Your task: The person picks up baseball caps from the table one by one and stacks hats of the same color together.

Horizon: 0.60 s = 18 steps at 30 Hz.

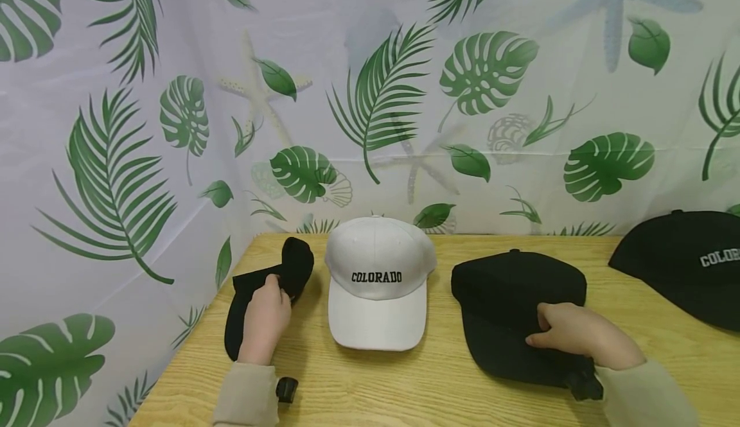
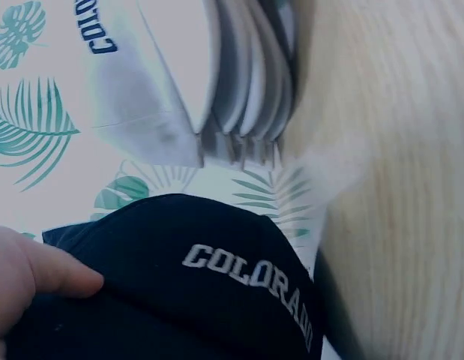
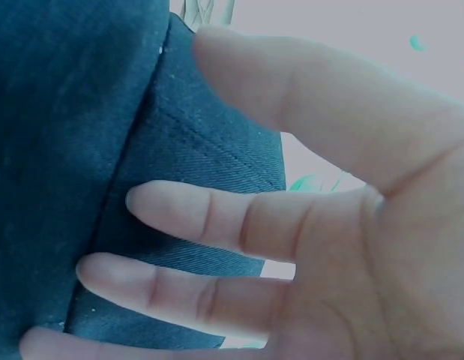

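Note:
My left hand grips a black baseball cap at the table's left side. That cap is turned sideways, and its white COLORADO lettering shows in the left wrist view. One digit lies along its crown; the other fingers are mostly hidden. To the right, my right hand is at another black cap, whose brim points towards me. In the right wrist view its fingers are spread and nearly straight against the dark fabric. Between the hands stands a white COLORADO cap, stacked with several others.
A further black COLORADO cap sits at the right edge of the head view. All rest on a wooden table. A leaf-patterned cloth hangs behind the table and on its left.

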### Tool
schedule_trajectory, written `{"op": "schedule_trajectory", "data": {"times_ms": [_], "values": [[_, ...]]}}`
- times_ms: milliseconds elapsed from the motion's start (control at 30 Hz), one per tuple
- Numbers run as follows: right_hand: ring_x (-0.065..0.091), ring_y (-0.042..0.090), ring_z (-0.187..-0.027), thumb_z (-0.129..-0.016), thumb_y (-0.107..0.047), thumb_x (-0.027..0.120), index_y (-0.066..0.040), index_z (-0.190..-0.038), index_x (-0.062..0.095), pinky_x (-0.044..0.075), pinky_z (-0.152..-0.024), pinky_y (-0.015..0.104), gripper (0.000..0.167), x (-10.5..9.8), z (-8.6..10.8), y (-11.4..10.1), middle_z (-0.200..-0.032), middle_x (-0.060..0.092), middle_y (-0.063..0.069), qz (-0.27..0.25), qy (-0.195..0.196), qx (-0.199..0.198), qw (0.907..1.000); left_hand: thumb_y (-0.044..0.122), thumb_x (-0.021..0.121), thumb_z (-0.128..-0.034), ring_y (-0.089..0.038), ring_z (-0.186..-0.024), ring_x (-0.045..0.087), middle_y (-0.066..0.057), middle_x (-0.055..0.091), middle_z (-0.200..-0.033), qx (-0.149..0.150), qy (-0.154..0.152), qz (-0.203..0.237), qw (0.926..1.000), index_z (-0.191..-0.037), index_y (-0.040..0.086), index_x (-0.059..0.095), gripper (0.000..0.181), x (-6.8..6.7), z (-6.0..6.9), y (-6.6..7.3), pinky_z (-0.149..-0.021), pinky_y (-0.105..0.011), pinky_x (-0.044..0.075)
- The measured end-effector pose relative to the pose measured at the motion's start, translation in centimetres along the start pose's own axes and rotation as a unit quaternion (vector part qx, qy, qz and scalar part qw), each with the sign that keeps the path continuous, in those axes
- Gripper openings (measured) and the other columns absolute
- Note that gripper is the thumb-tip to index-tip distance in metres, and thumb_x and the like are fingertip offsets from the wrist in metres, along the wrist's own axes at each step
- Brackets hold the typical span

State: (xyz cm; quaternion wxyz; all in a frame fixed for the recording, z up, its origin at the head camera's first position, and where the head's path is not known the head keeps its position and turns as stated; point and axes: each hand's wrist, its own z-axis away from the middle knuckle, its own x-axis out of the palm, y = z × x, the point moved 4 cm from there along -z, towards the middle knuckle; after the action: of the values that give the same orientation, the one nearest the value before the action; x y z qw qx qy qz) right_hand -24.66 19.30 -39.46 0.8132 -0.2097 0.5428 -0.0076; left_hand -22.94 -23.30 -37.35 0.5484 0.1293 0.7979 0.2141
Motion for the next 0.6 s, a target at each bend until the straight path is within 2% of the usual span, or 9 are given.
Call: {"op": "schedule_trajectory", "data": {"times_ms": [167, 367, 500, 600], "values": [[0.044, 0.016, -0.059, -0.080, -0.035, 0.064, -0.005, -0.079, 0.047, 0.036, -0.054, 0.031, 0.034, 0.0, 0.0, 0.1, -0.066, 0.046, 0.003, -0.004, -0.001, 0.000, 1.0000, 0.003, 0.043, -0.0900, -0.026, -0.047, 0.053, -0.024, 0.057, -0.069, 0.014, 0.038, -0.008, 0.9991, -0.104, -0.015, 0.048, 0.023, -1.1, 0.1, 0.3, -0.039, -0.034, 0.039], [0.044, 0.016, -0.059, -0.079, -0.035, 0.064, -0.005, -0.079, 0.048, 0.036, -0.053, 0.031, 0.034, 0.0, 0.0, 0.2, -0.066, 0.047, 0.003, -0.007, 0.003, -0.004, 1.0000, 0.004, 0.045, -0.0898, -0.037, -0.061, 0.058, -0.030, 0.057, -0.077, 0.031, 0.093, 0.021, 0.9950, -0.102, -0.015, 0.048, 0.023, -2.4, 0.4, 0.9, -0.050, -0.043, 0.045], [0.044, 0.016, -0.059, -0.079, -0.034, 0.064, -0.005, -0.078, 0.048, 0.036, -0.053, 0.031, 0.033, -0.1, 0.1, 0.1, -0.066, 0.047, 0.003, -0.006, 0.010, -0.010, 0.9999, 0.005, 0.044, -0.0906, -0.039, -0.064, 0.057, -0.031, 0.058, -0.083, 0.041, 0.134, 0.052, 0.9888, -0.106, -0.014, 0.049, 0.024, -3.4, 0.7, 1.5, -0.053, -0.046, 0.045], [0.043, 0.015, -0.059, -0.080, -0.032, 0.064, -0.005, -0.078, 0.048, 0.036, -0.053, 0.031, 0.032, -0.2, 0.2, 0.0, -0.066, 0.046, 0.003, -0.007, 0.014, -0.014, 0.9998, 0.005, 0.044, -0.0907, -0.038, -0.063, 0.057, -0.029, 0.059, -0.085, 0.056, 0.174, 0.081, 0.9799, -0.107, -0.012, 0.050, 0.024, -4.1, 1.0, 1.9, -0.054, -0.046, 0.045]]}}
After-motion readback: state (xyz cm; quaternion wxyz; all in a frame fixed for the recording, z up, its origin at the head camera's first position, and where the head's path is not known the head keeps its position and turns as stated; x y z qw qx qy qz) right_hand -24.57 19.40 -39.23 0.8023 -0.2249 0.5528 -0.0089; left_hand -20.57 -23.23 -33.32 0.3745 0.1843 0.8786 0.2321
